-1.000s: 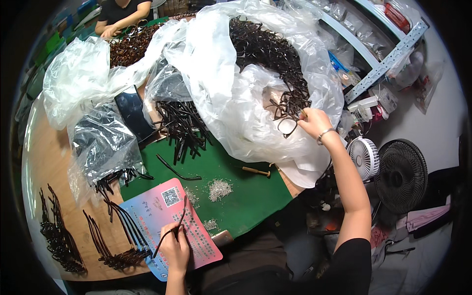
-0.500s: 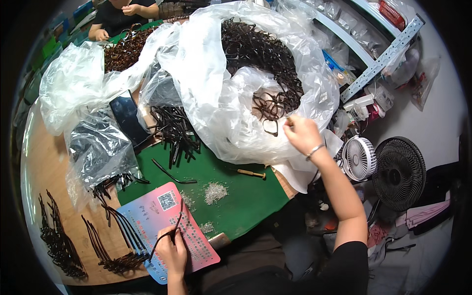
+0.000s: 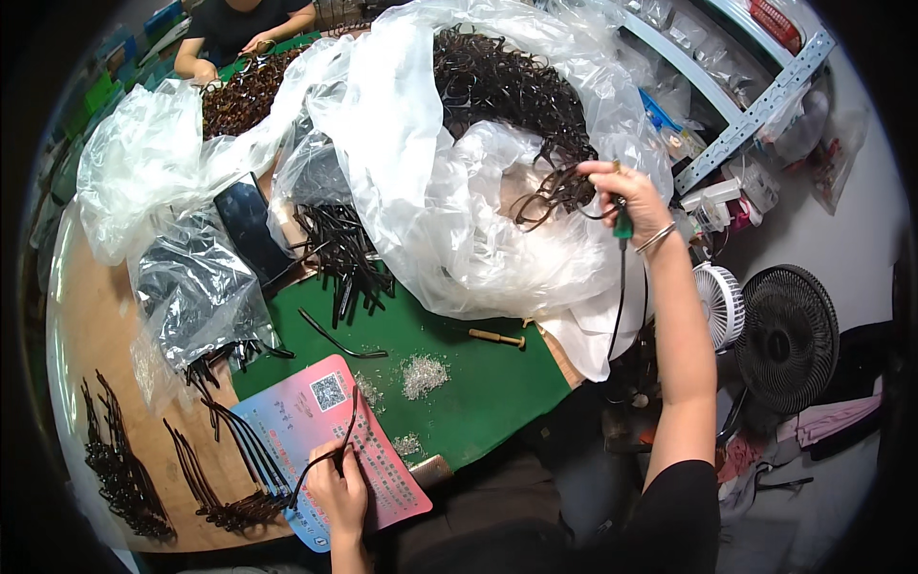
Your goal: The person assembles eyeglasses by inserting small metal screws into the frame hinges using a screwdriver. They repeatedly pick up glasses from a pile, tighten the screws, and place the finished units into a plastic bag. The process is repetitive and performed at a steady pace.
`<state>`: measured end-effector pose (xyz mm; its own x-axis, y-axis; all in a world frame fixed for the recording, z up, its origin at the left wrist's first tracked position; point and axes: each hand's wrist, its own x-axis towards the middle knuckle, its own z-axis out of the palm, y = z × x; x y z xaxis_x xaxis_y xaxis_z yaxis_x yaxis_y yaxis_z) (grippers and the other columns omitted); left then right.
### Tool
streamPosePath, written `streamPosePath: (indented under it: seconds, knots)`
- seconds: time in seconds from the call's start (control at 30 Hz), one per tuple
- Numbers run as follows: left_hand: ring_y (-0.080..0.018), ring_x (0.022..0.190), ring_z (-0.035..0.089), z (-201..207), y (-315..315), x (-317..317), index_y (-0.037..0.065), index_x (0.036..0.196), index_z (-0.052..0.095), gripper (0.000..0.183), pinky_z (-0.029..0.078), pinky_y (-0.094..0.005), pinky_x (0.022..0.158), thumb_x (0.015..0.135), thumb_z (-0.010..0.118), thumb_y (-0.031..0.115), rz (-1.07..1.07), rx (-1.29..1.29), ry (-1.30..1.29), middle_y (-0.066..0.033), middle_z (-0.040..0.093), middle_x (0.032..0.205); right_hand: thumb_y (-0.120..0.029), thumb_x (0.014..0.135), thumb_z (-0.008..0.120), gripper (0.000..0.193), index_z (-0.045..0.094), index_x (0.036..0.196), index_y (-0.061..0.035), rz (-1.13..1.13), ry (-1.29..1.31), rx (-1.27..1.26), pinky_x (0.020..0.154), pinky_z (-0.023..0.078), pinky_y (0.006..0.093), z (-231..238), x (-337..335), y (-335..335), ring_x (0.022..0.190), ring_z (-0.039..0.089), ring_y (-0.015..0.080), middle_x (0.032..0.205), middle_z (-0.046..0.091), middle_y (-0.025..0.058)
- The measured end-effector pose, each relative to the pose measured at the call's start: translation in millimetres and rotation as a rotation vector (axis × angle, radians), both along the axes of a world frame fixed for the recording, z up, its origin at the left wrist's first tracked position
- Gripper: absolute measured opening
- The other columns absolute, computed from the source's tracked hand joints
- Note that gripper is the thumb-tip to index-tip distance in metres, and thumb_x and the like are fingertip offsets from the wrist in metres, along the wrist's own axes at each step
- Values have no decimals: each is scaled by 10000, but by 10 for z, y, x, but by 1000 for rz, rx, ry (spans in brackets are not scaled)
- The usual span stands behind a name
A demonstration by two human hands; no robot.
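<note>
My left hand [image 3: 338, 491] is closed on a thin, curved dark glasses temple [image 3: 355, 413] over a pink-and-blue printed sheet [image 3: 406, 497]. Reaching to the plastic bag's edge, my right hand [image 3: 631, 196] closes its fingers on a dark glasses frame [image 3: 595, 212]. Below that palm hangs a green-handled piece [image 3: 622, 226] with a black cable; whether the palm grips it I cannot tell. Many dark glasses frames [image 3: 512, 86] fill the large clear bag [image 3: 392, 124], with a few loose ones [image 3: 547, 199] near my fingers.
On the green mat [image 3: 497, 392] lie small clear bits [image 3: 424, 377], a screwdriver [image 3: 497, 338] and a loose temple [image 3: 335, 337]. Dark temples [image 3: 344, 253] are heaped behind; assembled rows [image 3: 239, 512] lie at left. Fans [image 3: 779, 335] stand at right. A co-worker [image 3: 244, 29] sits across.
My right hand has moved up and right, and the green-handled piece with its cable now shows below it. The dark frame near the bag's front has left its place. The left hand stays put.
</note>
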<state>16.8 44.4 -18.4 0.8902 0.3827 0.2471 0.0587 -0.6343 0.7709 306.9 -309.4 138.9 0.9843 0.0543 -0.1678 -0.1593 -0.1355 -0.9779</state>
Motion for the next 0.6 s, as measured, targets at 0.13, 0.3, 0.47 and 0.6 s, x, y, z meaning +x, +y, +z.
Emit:
streamPosePath:
  seconds: [0.13,0.3,0.47,0.6]
  knots:
    - [-251,682,578,-38,28,-13,-36,912,560,103,453,-310,641,814,569,-6,-14,19,-17,-146,587,797,-151,767,619,318,630,1041,11,301,108,-524,419,392,181,-14,-173,213,466,474,44,567,496,-33]
    - [-319,687,571,24,-30,23,-8,870,585,98,443,-367,620,774,598,-3,4,-21,-55,-156,586,769,-170,793,614,208,648,947,-34,186,249,-67,422,392,187,-100,-216,244,477,489,42,593,528,-41]
    - [-306,661,577,-9,10,9,-9,870,582,107,456,-356,596,764,600,-11,-7,15,-113,-153,583,759,-330,923,465,339,584,1056,-41,261,250,539,443,438,197,-304,-95,145,498,514,54,826,663,11]
    - [-310,664,580,-6,17,2,-8,874,581,112,455,-360,597,764,598,-13,-9,15,-108,-152,584,759,-264,917,480,395,465,1209,1,297,94,673,474,449,207,-413,-1,144,530,491,53,1142,600,92]
